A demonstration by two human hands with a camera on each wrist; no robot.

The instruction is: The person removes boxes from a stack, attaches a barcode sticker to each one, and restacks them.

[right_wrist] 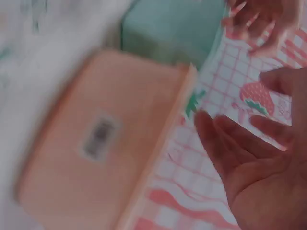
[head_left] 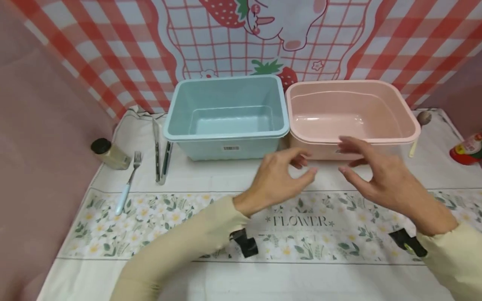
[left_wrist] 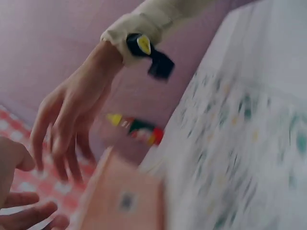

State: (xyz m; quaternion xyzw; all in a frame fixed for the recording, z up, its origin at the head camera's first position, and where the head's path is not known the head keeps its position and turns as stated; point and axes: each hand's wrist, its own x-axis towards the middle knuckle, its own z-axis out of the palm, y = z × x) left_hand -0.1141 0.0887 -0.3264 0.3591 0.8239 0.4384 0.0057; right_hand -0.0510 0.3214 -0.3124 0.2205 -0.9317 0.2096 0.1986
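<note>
A white tablecloth (head_left: 211, 179) with a flowered band is covering the table, and a red-checked strawberry backdrop (head_left: 395, 37) is hanging behind it. Two plastic tubs are sitting side by side at the back of the cloth, their rims just about touching: a blue tub (head_left: 226, 115) on the left and a pink tub (head_left: 352, 113) on the right, both standing upright with nothing visible inside. The person's two hands are hovering in the air just in front of the pink tub, near each other but apart. The left hand (head_left: 278, 177) is hanging with loosely curled fingers, grasping nothing. The right hand (head_left: 380, 177) is spreading its fingers, released and likewise carrying nothing; the right wrist view is showing its bare palm beside the pink tub's wall, though blurred. Left of the blue tub, metal tongs (head_left: 160, 154) are lying on the cloth, then a fork (head_left: 128, 184) with a pale handle, then a small dark-capped jar (head_left: 109, 154). A red bottle (head_left: 467, 150) is lying at the far right edge.
</note>
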